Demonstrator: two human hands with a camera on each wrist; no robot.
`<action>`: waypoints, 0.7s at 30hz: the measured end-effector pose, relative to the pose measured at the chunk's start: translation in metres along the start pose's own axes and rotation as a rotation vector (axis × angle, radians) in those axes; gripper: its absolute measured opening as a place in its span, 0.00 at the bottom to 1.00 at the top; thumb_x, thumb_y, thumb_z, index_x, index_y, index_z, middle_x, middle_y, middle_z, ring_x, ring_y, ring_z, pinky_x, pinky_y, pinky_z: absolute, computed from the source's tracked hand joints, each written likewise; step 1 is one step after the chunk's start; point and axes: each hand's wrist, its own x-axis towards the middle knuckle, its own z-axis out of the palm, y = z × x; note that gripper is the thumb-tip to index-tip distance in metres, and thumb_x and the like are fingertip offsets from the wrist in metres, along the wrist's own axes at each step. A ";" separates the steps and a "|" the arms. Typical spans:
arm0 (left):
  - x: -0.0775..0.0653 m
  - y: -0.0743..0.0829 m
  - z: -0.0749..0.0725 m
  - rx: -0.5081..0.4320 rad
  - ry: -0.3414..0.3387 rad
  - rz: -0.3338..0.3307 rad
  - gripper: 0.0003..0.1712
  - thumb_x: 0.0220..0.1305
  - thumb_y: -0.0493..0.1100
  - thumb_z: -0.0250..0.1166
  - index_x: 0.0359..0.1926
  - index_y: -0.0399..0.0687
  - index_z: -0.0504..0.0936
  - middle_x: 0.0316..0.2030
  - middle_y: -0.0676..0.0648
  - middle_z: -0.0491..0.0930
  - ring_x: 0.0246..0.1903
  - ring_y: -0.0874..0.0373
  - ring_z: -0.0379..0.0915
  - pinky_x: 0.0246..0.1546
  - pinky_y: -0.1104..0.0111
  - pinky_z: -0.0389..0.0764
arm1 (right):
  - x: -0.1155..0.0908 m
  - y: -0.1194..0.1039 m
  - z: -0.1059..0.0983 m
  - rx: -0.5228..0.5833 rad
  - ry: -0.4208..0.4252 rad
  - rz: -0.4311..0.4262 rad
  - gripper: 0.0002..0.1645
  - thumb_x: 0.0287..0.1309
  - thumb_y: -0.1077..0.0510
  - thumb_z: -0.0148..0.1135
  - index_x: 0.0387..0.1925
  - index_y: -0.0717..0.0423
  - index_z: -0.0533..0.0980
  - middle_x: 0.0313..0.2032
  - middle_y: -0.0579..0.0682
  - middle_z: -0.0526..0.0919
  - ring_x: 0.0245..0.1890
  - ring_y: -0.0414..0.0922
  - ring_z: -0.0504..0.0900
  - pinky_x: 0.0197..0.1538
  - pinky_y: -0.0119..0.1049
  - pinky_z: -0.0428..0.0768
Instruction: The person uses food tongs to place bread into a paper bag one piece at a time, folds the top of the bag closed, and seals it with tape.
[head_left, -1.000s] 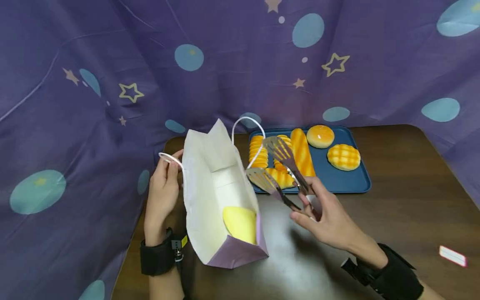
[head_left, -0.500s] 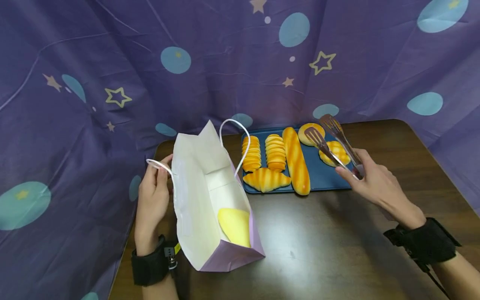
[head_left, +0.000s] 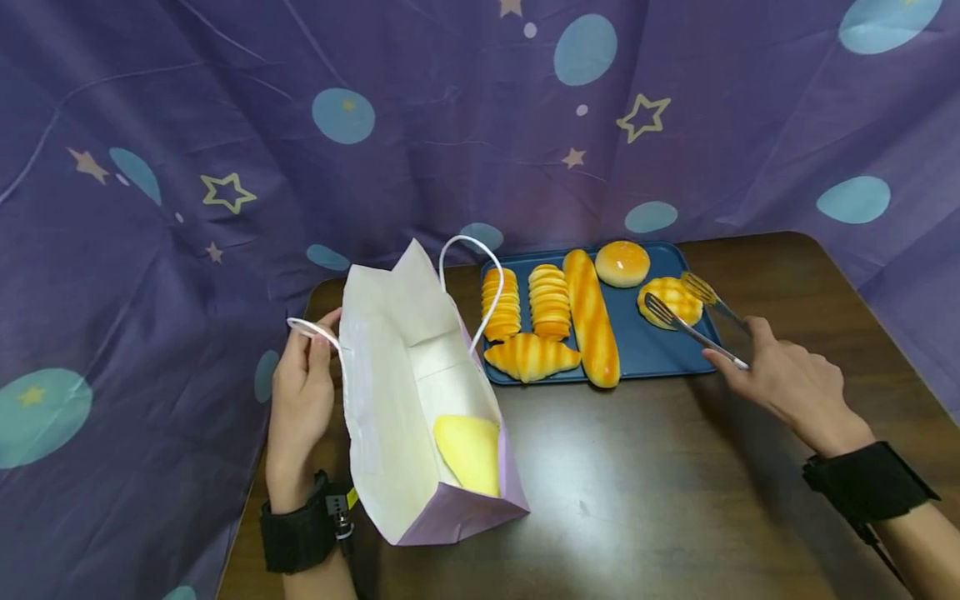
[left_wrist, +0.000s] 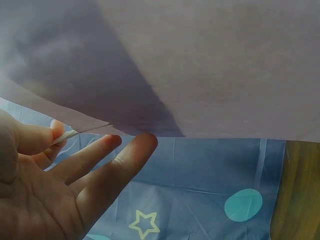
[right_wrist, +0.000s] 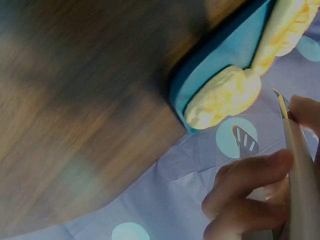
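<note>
Right of the left fingers (head_left: 320, 354), the bag (head_left: 382, 392), its handle (head_left: 300, 322) between them; left of the right fingers (head_left: 762, 333) — past their tongs (head_left: 708, 341) — the tray (head_left: 641, 346): near bun (head_left: 671, 291), far bun (head_left: 623, 265) behind-left, then the baguette (head_left: 592, 317), then the croissant (head_left: 532, 358), two rolls (head_left: 550, 302) behind it

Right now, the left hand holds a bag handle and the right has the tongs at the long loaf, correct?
Not the long loaf; the head view shows the tongs at the crosshatched bun. The rest is right: left hand on the handle, tongs in the right hand.
</note>
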 end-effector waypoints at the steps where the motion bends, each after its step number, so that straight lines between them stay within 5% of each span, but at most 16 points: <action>1: 0.000 0.000 0.000 0.005 0.003 -0.002 0.22 0.77 0.46 0.43 0.60 0.38 0.73 0.64 0.43 0.73 0.55 0.49 0.69 0.54 0.48 0.69 | 0.001 0.001 0.001 -0.005 0.002 -0.003 0.56 0.58 0.23 0.46 0.61 0.70 0.56 0.15 0.57 0.68 0.11 0.50 0.65 0.10 0.41 0.61; 11: 0.003 -0.001 0.003 -0.013 -0.011 -0.002 0.18 0.78 0.45 0.43 0.47 0.33 0.71 0.65 0.45 0.72 0.56 0.52 0.69 0.55 0.50 0.70 | 0.007 0.012 0.011 -0.026 -0.043 0.025 0.62 0.55 0.20 0.44 0.67 0.70 0.52 0.29 0.77 0.72 0.16 0.57 0.68 0.11 0.45 0.64; 21: 0.005 0.001 0.001 0.011 0.004 -0.027 0.19 0.78 0.47 0.43 0.44 0.34 0.70 0.64 0.46 0.73 0.61 0.53 0.66 0.58 0.49 0.68 | 0.016 0.008 0.014 -0.051 -0.108 0.026 0.61 0.58 0.20 0.38 0.68 0.69 0.50 0.32 0.80 0.71 0.17 0.58 0.69 0.12 0.45 0.66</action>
